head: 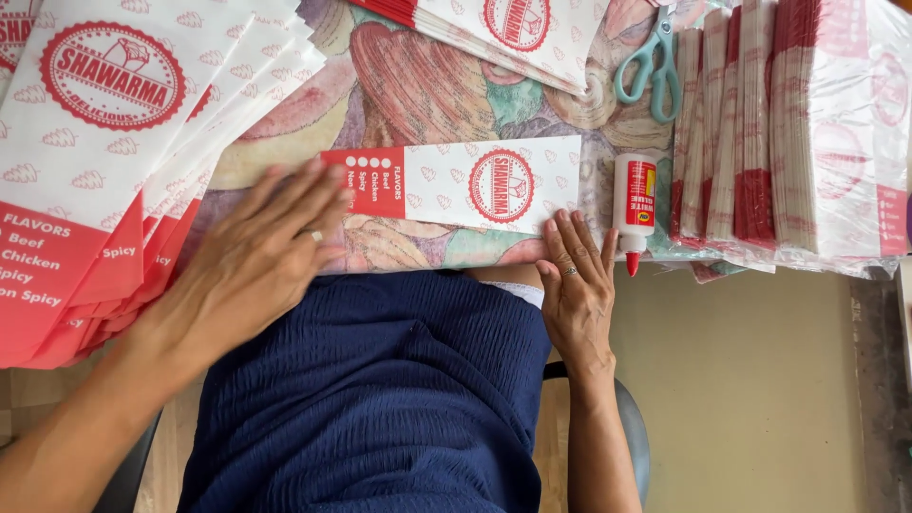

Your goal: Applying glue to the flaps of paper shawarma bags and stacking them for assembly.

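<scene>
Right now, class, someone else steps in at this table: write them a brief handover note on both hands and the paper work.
Left hand: flat, pressing the folded paper sleeve's red end.
Right hand: fingers on its other end, beside the glue bottle.
Scissors lie above the bottle.
Done: bundled sleeves stacked at right.
Left: flat sheets piled at left.

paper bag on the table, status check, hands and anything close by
Left hand flat on the red end of the folded paper bag. Right hand pressing its lower right corner. Glue bottle just beside, scissors further back.
</scene>
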